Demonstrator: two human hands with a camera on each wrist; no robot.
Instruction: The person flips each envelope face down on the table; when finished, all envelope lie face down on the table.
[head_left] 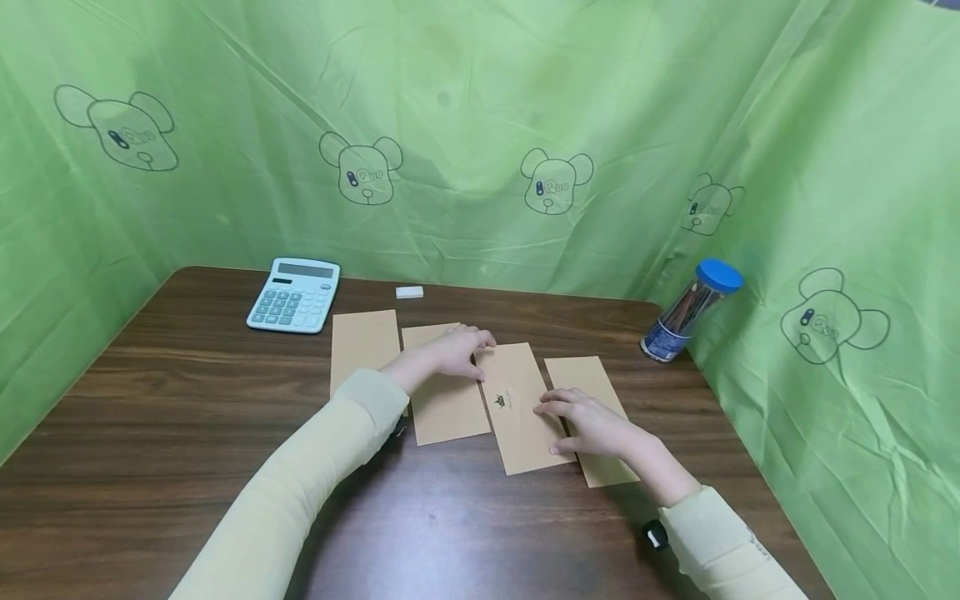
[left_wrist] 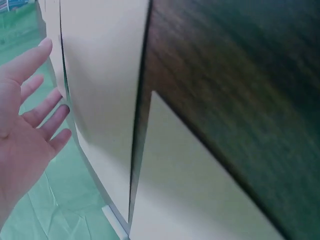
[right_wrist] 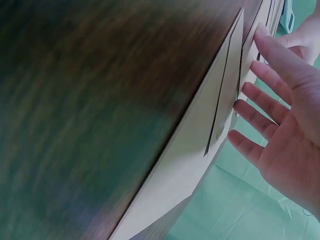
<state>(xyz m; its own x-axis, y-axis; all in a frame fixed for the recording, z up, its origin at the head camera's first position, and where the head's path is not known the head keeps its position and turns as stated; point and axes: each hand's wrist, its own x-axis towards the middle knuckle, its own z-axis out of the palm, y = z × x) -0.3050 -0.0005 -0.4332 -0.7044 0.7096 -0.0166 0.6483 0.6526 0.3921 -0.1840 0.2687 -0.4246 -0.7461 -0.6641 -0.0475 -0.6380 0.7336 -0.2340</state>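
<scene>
Several kraft-brown envelopes lie in a slanting row on the table. One, third from the left, is an envelope with a black crown mark (head_left: 521,421). My left hand (head_left: 452,352) reaches over the second envelope (head_left: 450,412), its fingertips at the upper left edge of the crown-marked one. My right hand (head_left: 592,425) lies over the rightmost envelope (head_left: 585,377), fingertips at the right side of the crown-marked one. The left sleeve partly covers the leftmost envelope (head_left: 365,346). In the wrist views, the left fingers (left_wrist: 47,112) and right fingers (right_wrist: 262,117) are spread and loosely bent, gripping nothing.
On the dark wooden table (head_left: 187,400), a light blue calculator (head_left: 294,296) lies at the back left. A small white eraser-like block (head_left: 409,292) sits behind the envelopes. At the right edge stands a blue-lidded jar of pencils (head_left: 686,312). Green cloth (head_left: 465,100) hangs around the table.
</scene>
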